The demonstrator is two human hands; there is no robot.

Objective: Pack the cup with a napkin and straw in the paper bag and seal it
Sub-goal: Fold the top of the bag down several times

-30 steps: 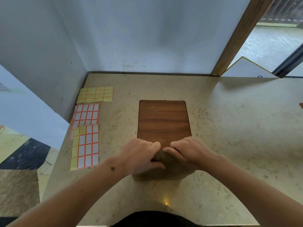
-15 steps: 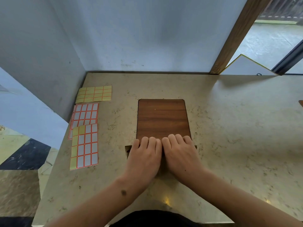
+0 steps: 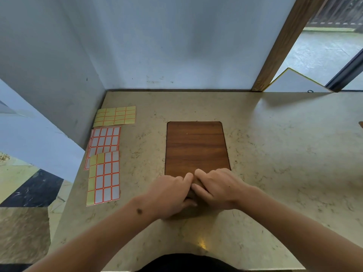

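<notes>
Both hands meet at about 6 o'clock of the brown wooden board [image 3: 196, 146], knuckle to knuckle over a small brown shape that is most likely the folded top of the paper bag [image 3: 193, 193], though only a sliver of it shows between them. The left hand [image 3: 170, 195] has its fingers curled down and its thumb tucked under, apparently pinching that brown edge; the right hand [image 3: 218, 189] is curled the same way, forefinger touching the left one. Whether the cup, napkin and straw are already inside cannot be told, since none of them is in view. The main risk, as I judge it, is that the fold springs open once either hand lets go to fetch a label, because the sticker sheets [image 3: 104, 177] lie well off at 9 o'clock of the hands on the marble counter [image 3: 275, 154]. Reaching there leaves one hand to hold the crease, and a loose pinch could let the paper unroll or skew. Pressing hard could also crush whatever sits beneath, or tear the paper along the fold.
</notes>
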